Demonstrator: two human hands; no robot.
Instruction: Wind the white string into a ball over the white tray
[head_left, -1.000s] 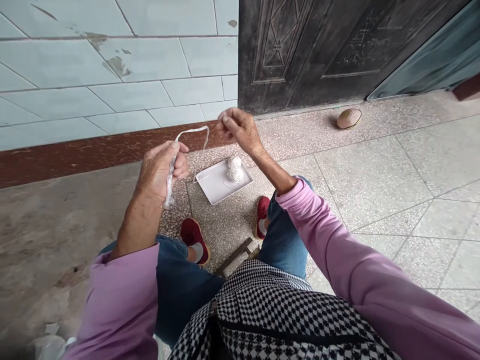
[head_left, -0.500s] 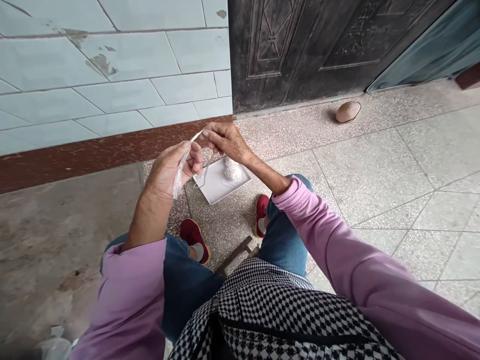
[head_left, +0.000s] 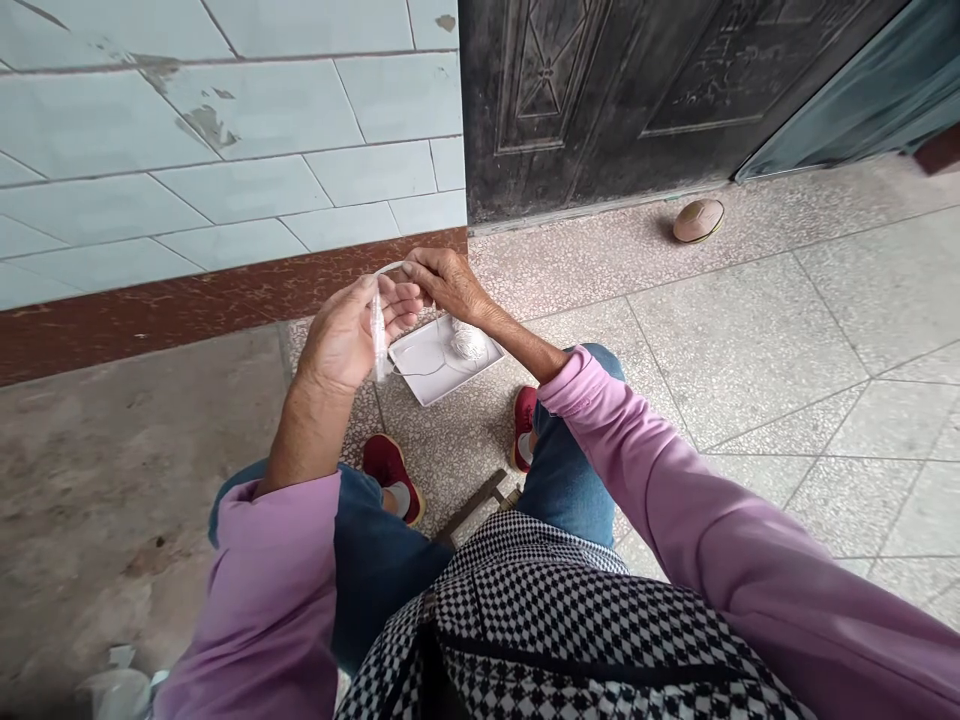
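A thin white strip, which looks like crinkled thread or plastic, passes between my two hands. My left hand, palm turned up, pinches it near the thumb tip while the other fingers lie loosely extended. Its loose part hangs down in front of that palm. My right hand has thumb and fingers closed on the other end, and the strip bows in a short arc between the hands. Below them a shallow white tray rests on the floor, holding a ball of white yarn. A thin thread crosses the tray.
A tiled wall with a brown base stands ahead, beside a dark carved door. A round tan object lies near the doorstep. My red shoes flank a wooden piece. A clear plastic container sits lower left.
The strip, straight between the hands before, now bends in an arc. Its loose part hangs more upright, and my left fingers have uncurled toward the right hand.
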